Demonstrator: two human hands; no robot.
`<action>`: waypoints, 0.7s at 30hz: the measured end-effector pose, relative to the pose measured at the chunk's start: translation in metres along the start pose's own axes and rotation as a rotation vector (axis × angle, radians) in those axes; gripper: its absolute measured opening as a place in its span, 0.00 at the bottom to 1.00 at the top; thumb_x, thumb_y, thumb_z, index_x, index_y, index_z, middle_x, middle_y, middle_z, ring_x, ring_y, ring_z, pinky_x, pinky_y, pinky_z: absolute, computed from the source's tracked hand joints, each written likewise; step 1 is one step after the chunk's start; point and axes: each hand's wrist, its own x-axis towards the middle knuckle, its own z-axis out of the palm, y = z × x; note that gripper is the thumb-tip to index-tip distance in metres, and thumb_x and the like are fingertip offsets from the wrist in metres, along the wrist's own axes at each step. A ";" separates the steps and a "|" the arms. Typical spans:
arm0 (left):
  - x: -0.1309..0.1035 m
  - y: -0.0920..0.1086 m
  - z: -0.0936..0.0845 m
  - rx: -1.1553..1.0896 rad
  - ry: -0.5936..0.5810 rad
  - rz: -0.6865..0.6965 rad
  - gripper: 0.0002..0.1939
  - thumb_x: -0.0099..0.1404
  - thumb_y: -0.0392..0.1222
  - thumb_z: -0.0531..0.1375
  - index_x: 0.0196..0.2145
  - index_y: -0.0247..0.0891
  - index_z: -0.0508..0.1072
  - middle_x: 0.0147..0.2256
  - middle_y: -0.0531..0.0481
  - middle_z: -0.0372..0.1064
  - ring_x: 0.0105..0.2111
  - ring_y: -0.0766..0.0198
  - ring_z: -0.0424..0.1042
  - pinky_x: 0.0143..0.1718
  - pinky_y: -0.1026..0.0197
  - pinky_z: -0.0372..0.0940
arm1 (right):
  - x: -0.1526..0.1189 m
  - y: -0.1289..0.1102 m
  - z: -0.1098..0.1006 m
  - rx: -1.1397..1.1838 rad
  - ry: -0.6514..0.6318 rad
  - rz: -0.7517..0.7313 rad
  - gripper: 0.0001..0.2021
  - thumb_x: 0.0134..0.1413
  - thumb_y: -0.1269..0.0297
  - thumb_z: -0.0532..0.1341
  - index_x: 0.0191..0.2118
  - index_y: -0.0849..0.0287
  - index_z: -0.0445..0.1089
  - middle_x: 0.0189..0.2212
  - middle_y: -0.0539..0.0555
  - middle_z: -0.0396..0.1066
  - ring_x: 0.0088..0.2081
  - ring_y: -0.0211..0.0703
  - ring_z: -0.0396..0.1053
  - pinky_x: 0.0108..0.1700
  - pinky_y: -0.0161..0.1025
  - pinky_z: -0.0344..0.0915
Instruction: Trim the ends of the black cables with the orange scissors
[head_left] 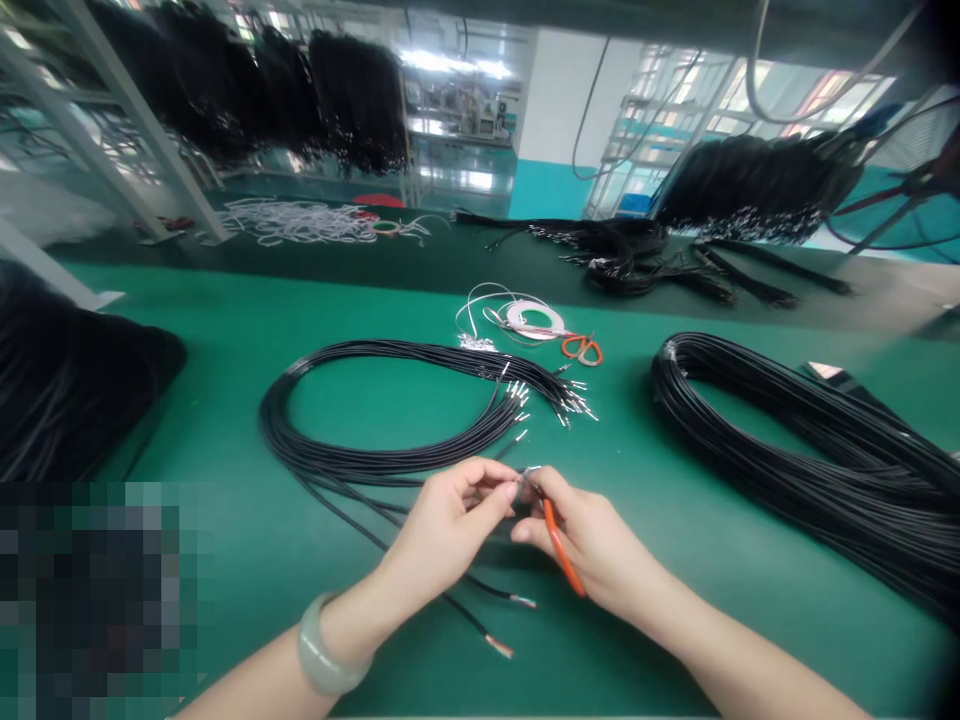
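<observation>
Near the middle of the green table, my left hand [466,510] pinches the end of a black cable, its fingertips pressed together. Close against it on the right, my right hand [581,535] holds an orange-handled tool [562,550], whose tip meets the cable end between my fingers; fingers partly hide that tip. Behind my hands lies a looped bundle of black cables [375,460] with bare, light-coloured ends pointing right. Two loose cable ends [499,645] stick out below my left hand, one with coppery strands.
Beyond the bundle are a white tape roll [535,320] and orange-handled scissors [582,349]. A thick black cable coil [780,480] lies at right, a dark cable pile [82,380] at left. White strips [300,222] and more cables [630,250] rest along the back.
</observation>
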 end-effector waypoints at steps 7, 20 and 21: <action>-0.001 -0.001 0.002 -0.016 -0.007 -0.010 0.07 0.64 0.40 0.61 0.39 0.37 0.75 0.36 0.50 0.76 0.37 0.63 0.74 0.41 0.62 0.69 | 0.003 0.003 0.005 -0.118 0.020 -0.020 0.16 0.59 0.46 0.56 0.36 0.53 0.58 0.25 0.49 0.69 0.24 0.42 0.65 0.26 0.33 0.58; 0.002 -0.006 0.004 -0.047 0.056 -0.065 0.03 0.59 0.37 0.64 0.30 0.35 0.76 0.29 0.51 0.75 0.30 0.65 0.73 0.31 0.66 0.67 | 0.005 0.008 0.004 -0.143 -0.020 -0.083 0.18 0.58 0.44 0.58 0.32 0.54 0.59 0.26 0.49 0.68 0.25 0.40 0.65 0.27 0.32 0.59; 0.002 -0.006 0.004 -0.056 0.052 -0.075 0.03 0.60 0.37 0.63 0.31 0.35 0.76 0.28 0.51 0.75 0.29 0.66 0.73 0.31 0.66 0.67 | 0.005 0.009 0.004 -0.147 -0.016 -0.089 0.18 0.57 0.44 0.58 0.31 0.54 0.58 0.25 0.48 0.67 0.25 0.40 0.64 0.27 0.32 0.58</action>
